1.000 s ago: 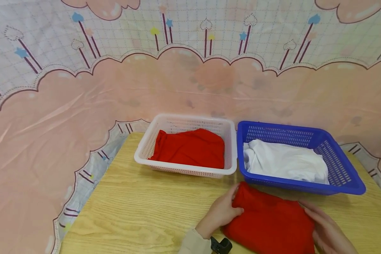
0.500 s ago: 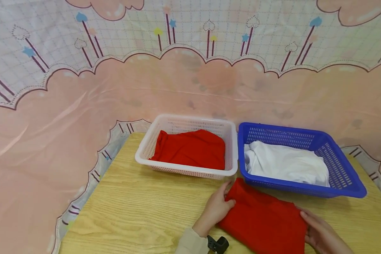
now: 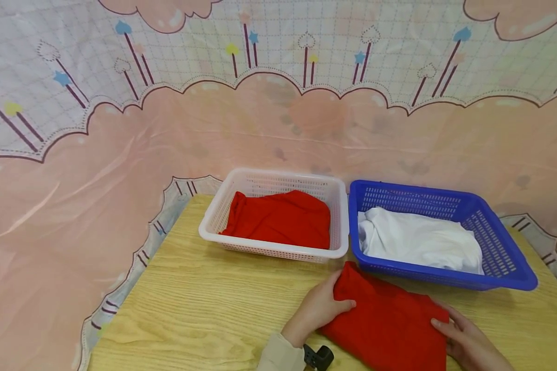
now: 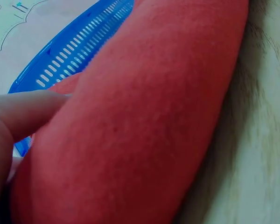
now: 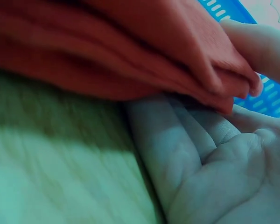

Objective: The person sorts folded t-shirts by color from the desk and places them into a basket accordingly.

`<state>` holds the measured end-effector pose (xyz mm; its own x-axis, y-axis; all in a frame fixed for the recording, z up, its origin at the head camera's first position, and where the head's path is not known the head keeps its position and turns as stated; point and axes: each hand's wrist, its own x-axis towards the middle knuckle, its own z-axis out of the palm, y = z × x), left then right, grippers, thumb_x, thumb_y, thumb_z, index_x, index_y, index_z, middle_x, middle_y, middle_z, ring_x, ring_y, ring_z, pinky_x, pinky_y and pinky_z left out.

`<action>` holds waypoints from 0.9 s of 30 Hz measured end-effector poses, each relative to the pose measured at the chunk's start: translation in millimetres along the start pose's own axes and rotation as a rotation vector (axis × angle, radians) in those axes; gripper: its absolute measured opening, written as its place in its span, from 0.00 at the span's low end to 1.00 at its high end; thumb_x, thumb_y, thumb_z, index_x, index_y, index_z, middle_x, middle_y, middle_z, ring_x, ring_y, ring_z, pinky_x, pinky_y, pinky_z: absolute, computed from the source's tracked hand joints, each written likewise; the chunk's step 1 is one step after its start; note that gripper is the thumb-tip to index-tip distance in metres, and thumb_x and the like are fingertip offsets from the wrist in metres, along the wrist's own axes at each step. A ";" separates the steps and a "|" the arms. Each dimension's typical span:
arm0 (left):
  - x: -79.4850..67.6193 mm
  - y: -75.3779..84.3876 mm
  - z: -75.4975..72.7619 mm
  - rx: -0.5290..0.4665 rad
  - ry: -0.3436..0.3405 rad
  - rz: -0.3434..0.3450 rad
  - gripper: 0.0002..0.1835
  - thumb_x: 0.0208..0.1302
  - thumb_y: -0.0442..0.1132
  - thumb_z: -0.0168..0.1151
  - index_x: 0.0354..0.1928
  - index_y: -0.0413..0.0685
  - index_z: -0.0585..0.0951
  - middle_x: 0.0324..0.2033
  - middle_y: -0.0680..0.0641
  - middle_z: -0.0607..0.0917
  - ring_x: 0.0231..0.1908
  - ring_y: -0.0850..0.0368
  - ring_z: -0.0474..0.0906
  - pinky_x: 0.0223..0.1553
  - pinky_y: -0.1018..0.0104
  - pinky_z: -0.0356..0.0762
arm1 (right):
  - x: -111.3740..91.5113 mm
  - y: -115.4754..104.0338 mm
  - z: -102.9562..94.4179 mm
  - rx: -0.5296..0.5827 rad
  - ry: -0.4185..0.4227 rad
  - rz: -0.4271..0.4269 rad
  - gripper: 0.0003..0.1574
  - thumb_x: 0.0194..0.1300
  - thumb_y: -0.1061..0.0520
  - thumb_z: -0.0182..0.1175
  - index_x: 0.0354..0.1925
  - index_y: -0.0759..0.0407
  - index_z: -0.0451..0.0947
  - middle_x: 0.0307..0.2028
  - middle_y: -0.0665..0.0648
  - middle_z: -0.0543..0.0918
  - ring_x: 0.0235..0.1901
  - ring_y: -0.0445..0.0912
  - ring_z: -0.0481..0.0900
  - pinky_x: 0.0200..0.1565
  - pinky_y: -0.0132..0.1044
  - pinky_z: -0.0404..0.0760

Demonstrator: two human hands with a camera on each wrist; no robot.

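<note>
Red cloth (image 3: 385, 322) seems already folded, pinched by left hand (image 3: 317, 309) and right hand (image 3: 466, 337), but not yet in white basket (image 3: 274, 247) or blue basket (image 3: 427, 272).

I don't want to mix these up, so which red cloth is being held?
The red cloth in front of the blue basket: left hand and right hand grip its sides. The other red cloth lies inside the white basket.

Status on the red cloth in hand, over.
Left hand, right hand gripping opposite sides of folded red cloth. Blue plastic basket close beyond far edge. No other obstruction seen.
</note>
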<state>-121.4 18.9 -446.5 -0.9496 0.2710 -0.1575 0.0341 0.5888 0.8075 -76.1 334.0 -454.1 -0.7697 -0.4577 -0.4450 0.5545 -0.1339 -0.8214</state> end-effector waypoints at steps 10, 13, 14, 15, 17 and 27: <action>-0.1 -0.5 0.2 0.046 0.007 0.021 0.36 0.50 0.46 0.63 0.64 0.56 0.63 0.51 0.50 0.75 0.47 0.52 0.72 0.49 0.57 0.69 | 5.0 -2.9 17.5 -0.258 0.182 0.026 0.46 0.68 0.50 0.45 0.68 0.56 0.26 0.62 0.59 0.54 0.51 0.45 0.68 0.51 0.48 0.70; 0.0 -1.1 -0.5 0.037 0.011 0.029 0.35 0.50 0.44 0.62 0.63 0.56 0.63 0.51 0.50 0.75 0.47 0.53 0.72 0.49 0.57 0.69 | 6.2 -4.4 20.5 -0.280 0.202 0.032 0.47 0.67 0.50 0.47 0.68 0.54 0.27 0.65 0.65 0.45 0.53 0.47 0.66 0.51 0.48 0.70; 0.0 -1.3 -0.8 0.037 0.011 0.029 0.35 0.50 0.44 0.62 0.63 0.56 0.64 0.51 0.50 0.75 0.47 0.53 0.72 0.49 0.57 0.69 | 6.6 -4.7 20.4 -0.280 0.198 0.030 0.47 0.67 0.50 0.47 0.68 0.53 0.27 0.66 0.66 0.43 0.53 0.47 0.66 0.51 0.48 0.70; 0.0 -1.4 -1.0 0.034 0.010 0.030 0.34 0.50 0.44 0.61 0.63 0.56 0.64 0.51 0.51 0.75 0.47 0.53 0.72 0.49 0.57 0.69 | 6.9 -4.9 20.2 -0.278 0.196 0.030 0.47 0.67 0.50 0.47 0.68 0.53 0.27 0.66 0.66 0.43 0.53 0.46 0.66 0.51 0.48 0.70; 0.1 -1.4 -1.1 0.032 0.009 0.033 0.34 0.51 0.44 0.61 0.63 0.56 0.64 0.51 0.51 0.75 0.47 0.54 0.72 0.49 0.57 0.69 | 7.2 -5.0 19.3 -0.271 0.194 0.032 0.47 0.67 0.50 0.47 0.68 0.53 0.26 0.66 0.66 0.43 0.53 0.45 0.66 0.51 0.47 0.70; 1.5 -3.1 -0.8 -0.027 -0.001 0.056 0.31 0.52 0.43 0.61 0.61 0.56 0.66 0.46 0.51 0.78 0.44 0.56 0.73 0.47 0.59 0.70 | 5.7 -3.7 18.1 -0.291 0.154 0.049 0.48 0.67 0.50 0.47 0.68 0.59 0.26 0.64 0.65 0.51 0.51 0.45 0.69 0.50 0.48 0.71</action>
<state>-123.1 16.9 -448.8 -0.9460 0.3043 -0.1120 0.0791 0.5517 0.8303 -76.8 315.9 -447.2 -0.7954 -0.3163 -0.5170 0.4955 0.1518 -0.8553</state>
